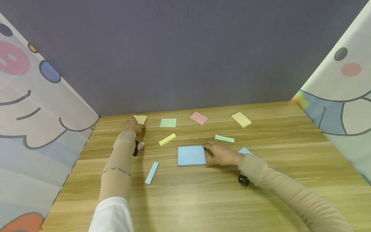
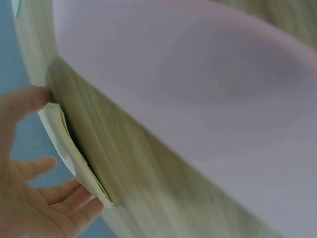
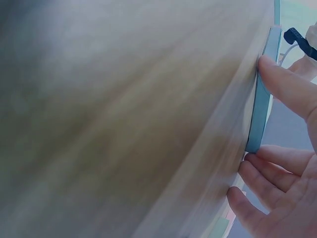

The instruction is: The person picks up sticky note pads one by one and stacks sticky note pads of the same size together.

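Note:
In the head view, my left hand (image 1: 133, 125) is at the far left by the back wall. Its thumb and fingers hold opposite ends of a pale yellow sticky-note pad (image 2: 69, 148), as the left wrist view shows; the hand partly covers this pad in the head view. Near the middle of the table lies a large light blue sticky-note pad (image 1: 191, 155). My right hand (image 1: 221, 153) spans this pad's right edge, thumb at the near corner and fingers at the far one. The right wrist view shows the blue pad's side (image 3: 262, 94) between thumb and index finger.
Along the back lie a green pad (image 1: 168, 122), a pink pad (image 1: 198, 118) and a yellow pad (image 1: 241, 119). Narrow strips, yellow (image 1: 167, 139), green (image 1: 224, 139) and blue (image 1: 152, 173), lie around the middle. Smaller pink (image 1: 140, 146) and blue (image 1: 245, 150) pieces sit partly behind my arms.

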{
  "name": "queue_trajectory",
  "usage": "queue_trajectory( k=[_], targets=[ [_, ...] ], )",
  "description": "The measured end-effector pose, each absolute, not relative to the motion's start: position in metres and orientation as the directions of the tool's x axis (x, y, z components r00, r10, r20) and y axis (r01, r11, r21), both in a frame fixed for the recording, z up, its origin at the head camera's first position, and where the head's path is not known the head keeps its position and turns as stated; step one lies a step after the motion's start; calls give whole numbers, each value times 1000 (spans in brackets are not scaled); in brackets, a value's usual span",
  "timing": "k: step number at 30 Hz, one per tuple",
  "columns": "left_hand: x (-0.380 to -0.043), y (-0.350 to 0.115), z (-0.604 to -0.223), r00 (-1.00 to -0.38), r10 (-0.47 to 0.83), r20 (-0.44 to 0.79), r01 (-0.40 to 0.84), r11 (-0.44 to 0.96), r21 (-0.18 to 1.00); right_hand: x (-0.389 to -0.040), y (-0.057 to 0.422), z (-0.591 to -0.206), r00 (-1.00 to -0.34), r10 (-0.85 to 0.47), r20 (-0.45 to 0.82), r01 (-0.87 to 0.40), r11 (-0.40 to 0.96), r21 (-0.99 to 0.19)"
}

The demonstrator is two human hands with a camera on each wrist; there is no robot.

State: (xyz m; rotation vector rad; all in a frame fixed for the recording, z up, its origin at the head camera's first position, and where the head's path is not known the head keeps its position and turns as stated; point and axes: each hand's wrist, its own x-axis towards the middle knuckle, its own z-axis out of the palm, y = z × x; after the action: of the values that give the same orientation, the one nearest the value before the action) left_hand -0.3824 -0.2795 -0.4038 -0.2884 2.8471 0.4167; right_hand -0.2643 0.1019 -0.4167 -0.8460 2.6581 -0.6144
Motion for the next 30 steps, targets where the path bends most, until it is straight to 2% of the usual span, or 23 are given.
queue_trajectory(
  k=[8, 21, 30],
  targets=[
    [-382, -277, -403, -957, -159, -241, -218, 946, 242, -264, 103, -417, -788, -600, -140, -478, 739, -475],
    [-384, -280, -404, -958, -131, -257, -189, 958, 216, -264, 104, -418, -786, -603, -136, -482, 736, -476],
    [-383, -278, -401, -947, -168, -274, -235, 944, 232, -264, 104, -418, -778, -615, -131, -496, 729, -472]
  ],
)
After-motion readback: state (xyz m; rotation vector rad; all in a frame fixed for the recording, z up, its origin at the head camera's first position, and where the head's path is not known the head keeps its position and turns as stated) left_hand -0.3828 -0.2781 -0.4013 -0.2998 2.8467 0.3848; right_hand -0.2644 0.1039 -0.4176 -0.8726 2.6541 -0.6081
